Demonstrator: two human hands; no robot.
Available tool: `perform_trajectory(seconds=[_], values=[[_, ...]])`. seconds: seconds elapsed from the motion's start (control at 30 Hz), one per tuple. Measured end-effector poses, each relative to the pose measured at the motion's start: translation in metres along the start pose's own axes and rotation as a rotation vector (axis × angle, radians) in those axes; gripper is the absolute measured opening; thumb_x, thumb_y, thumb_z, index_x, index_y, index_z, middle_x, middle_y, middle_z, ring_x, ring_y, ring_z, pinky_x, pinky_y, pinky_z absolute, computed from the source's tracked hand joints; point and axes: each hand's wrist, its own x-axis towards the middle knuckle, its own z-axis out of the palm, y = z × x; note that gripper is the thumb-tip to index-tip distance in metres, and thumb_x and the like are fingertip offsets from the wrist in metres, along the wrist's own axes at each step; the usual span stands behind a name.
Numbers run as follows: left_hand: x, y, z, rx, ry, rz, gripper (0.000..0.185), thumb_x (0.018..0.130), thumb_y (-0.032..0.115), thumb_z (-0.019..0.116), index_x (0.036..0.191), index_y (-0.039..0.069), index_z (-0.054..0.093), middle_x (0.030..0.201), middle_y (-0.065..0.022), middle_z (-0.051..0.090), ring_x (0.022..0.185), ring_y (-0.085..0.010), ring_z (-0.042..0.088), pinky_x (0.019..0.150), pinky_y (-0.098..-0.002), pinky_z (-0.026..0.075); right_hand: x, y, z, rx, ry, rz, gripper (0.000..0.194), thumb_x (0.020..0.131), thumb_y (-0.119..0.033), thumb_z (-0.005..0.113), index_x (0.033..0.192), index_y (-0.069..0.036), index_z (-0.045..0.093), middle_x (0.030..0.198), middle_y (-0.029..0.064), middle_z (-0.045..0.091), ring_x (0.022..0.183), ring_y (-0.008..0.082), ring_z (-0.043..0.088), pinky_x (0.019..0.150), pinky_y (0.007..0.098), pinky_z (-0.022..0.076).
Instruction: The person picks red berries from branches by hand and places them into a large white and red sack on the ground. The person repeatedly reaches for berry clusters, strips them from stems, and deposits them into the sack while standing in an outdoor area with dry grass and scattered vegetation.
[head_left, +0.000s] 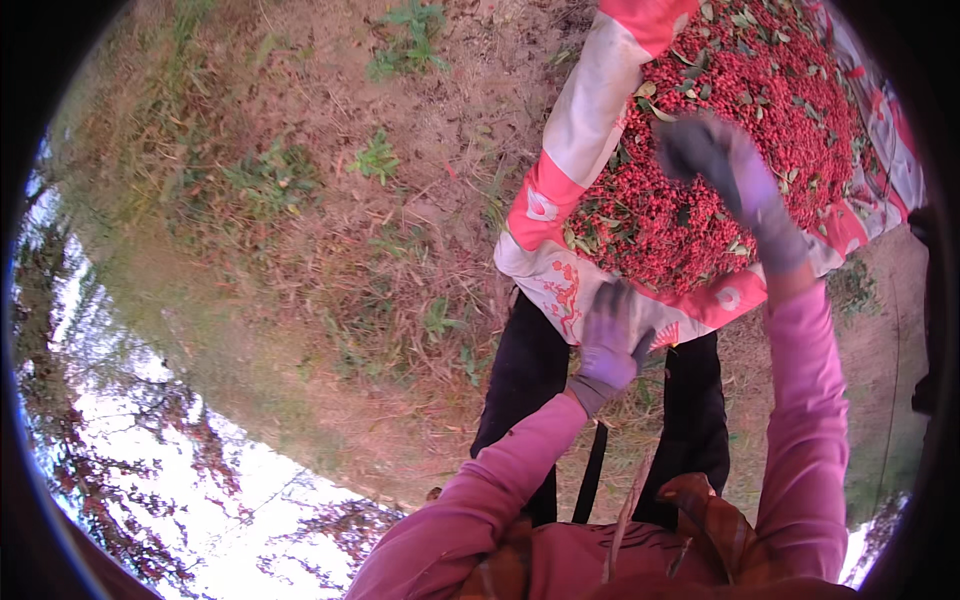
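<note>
A large heap of small red berries with green leaves (780, 97) fills a red-and-white patterned cloth (574, 135) with a rolled-up rim. Over the middle of the heap is my right hand (724, 165), in a purple and dark work glove and somewhat blurred; whether its fingers hold anything cannot be told. My left hand (611, 337), gloved alike, lies on the near side of the cloth, below its rim, fingers spread and nothing gripped.
Dry grass and bare soil (360, 247) with small green weeds (375, 157) stretch to the left. My legs in black trousers (525, 360) stand right under the cloth's near edge. Branches with reddish leaves (112, 487) show at the lower left. A dark object, unclear, is at the right rim.
</note>
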Motion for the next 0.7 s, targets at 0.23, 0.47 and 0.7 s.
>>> perform_trajectory(seconds=[0.23, 0.47, 0.7], values=[[-0.034, 0.039, 0.028, -0.084, -0.283, 0.284, 0.056, 0.085, 0.033, 0.056, 0.132, 0.006, 0.045, 0.129, -0.0169, 0.046, 0.118, -0.0358, 0.043, 0.099, -0.0492, 0.034, 0.195, 0.034, -0.037, 0.33, 0.391, -0.107, 0.021, 0.089, -0.01, 0.058, 0.109, -0.003, 0.058, 0.086, 0.0001, 0.06, 0.076, 0.0122, 0.056, 0.063, 0.0254, 0.0459], [-0.043, 0.05, 0.053, -0.098, -0.101, 0.344, 0.052, 0.075, 0.037, 0.063, 0.12, 0.011, 0.056, 0.118, -0.0134, 0.056, 0.108, -0.0325, 0.053, 0.086, -0.0486, 0.043, 0.302, 0.133, -0.142, 0.042, 0.545, 0.147, 0.03, 0.084, -0.018, 0.06, 0.113, -0.011, 0.061, 0.088, 0.0022, 0.065, 0.072, 0.0158, 0.061, 0.058, 0.0284, 0.0468], [-0.036, 0.065, 0.037, -0.153, -0.109, 0.328, 0.04, 0.082, 0.026, 0.049, 0.117, 0.01, 0.057, 0.118, -0.0117, 0.056, 0.108, -0.0316, 0.052, 0.085, -0.0471, 0.043, 0.352, 0.123, -0.146, -0.772, 0.558, 0.261, 0.034, 0.083, -0.026, 0.06, 0.115, -0.016, 0.063, 0.097, 0.0098, 0.068, 0.084, 0.0256, 0.064, 0.075, 0.0366, 0.0491]])
